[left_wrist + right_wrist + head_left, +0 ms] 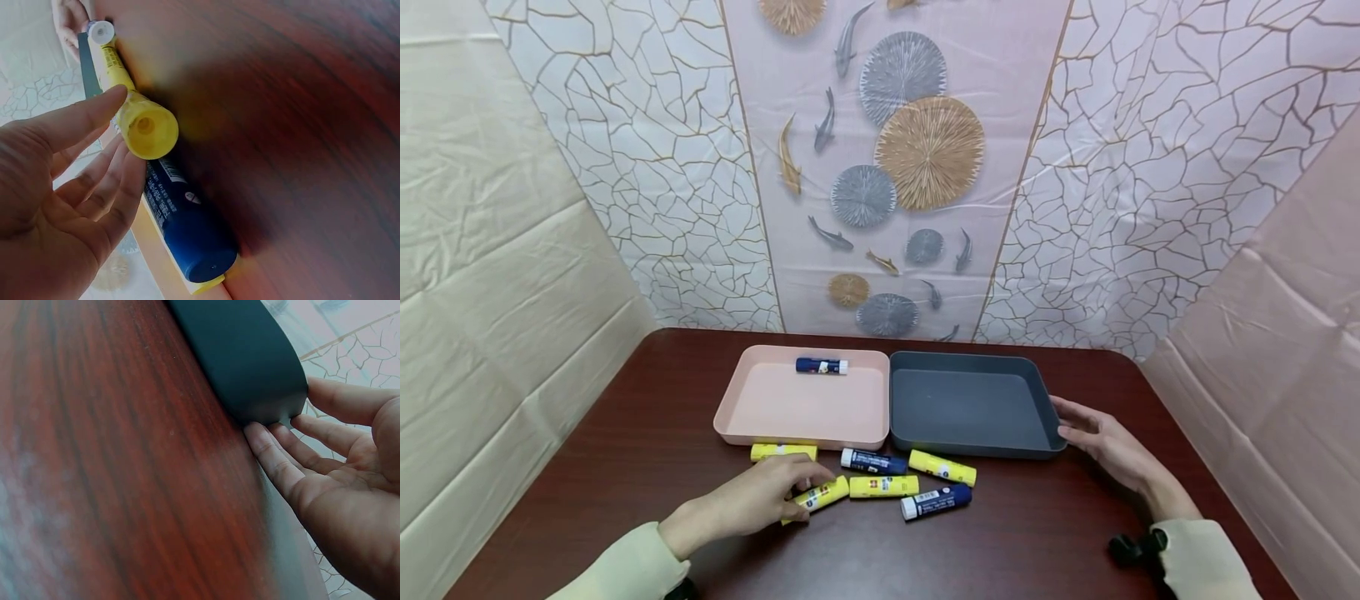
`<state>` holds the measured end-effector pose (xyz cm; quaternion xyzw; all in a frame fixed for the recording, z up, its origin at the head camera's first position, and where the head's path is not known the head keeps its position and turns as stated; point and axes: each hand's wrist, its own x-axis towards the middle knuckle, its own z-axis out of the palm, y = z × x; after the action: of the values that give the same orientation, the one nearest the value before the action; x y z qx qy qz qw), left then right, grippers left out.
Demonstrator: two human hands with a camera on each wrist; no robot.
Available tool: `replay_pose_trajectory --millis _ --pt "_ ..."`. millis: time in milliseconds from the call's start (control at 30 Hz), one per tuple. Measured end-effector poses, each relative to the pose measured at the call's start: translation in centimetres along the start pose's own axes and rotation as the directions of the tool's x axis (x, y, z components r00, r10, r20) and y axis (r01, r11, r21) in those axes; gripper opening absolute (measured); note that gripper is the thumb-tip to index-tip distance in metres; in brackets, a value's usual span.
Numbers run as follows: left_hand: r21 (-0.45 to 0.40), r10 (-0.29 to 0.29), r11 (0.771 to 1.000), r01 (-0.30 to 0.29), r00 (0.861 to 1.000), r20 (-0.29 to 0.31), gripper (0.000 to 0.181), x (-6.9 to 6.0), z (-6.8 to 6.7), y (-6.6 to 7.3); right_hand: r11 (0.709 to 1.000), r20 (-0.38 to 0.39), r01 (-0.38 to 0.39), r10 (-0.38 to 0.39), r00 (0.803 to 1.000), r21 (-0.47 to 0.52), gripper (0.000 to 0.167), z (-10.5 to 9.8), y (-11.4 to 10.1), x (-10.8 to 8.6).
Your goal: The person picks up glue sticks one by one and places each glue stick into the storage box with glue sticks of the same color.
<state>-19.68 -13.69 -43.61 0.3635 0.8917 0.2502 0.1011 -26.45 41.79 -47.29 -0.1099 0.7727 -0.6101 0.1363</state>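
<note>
My left hand [767, 493] pinches a yellow glue stick [822, 495] between thumb and fingers, low over the table. In the left wrist view its hollow yellow end [149, 132] faces the camera, and a blue glue stick [190, 225] lies right beside the fingers; in the head view the hand mostly hides that one. My right hand [1108, 442] is at the right side of the dark grey tray [977, 454]. Its fairly straight fingers [272, 456] touch the outside of the tray's wall near the front corner. That tray has nothing in it.
The pink tray [805, 442] stands against the grey one and holds a blue glue stick [822, 366]. Before the trays lie yellow glue sticks [783, 452] [883, 487] [942, 467] and blue glue sticks [874, 462] [936, 502]. Patterned cloth walls [880, 250] surround the brown table [1037, 533].
</note>
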Motion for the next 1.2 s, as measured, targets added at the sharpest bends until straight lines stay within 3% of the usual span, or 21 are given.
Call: replay_pose_trajectory --millis 233,667,1033,1200 --pt "0.088 0.030 0.996 -0.031 0.999 0.012 0.043 -0.09 0.20 -0.05 1.000 0.000 -0.004 0.004 1.000 0.016 0.067 0.11 -0.09 -0.01" --pt "0.132 0.047 0.990 -0.047 0.999 0.002 0.041 0.01 0.33 0.02 1.000 -0.002 0.004 -0.004 1.000 0.009 0.066 0.14 -0.10 -0.06" --pt "0.134 0.051 0.990 -0.048 0.998 -0.025 0.036 -0.08 0.05 0.09 1.000 0.001 0.009 -0.009 1.000 0.001 0.066 0.05 0.04 -0.03" --pt "0.084 0.023 0.996 -0.021 0.999 -0.026 0.036 -0.02 -0.38 0.14 1.000 0.000 0.009 -0.009 1.000 0.002 0.066 0.12 -0.08 -0.01"
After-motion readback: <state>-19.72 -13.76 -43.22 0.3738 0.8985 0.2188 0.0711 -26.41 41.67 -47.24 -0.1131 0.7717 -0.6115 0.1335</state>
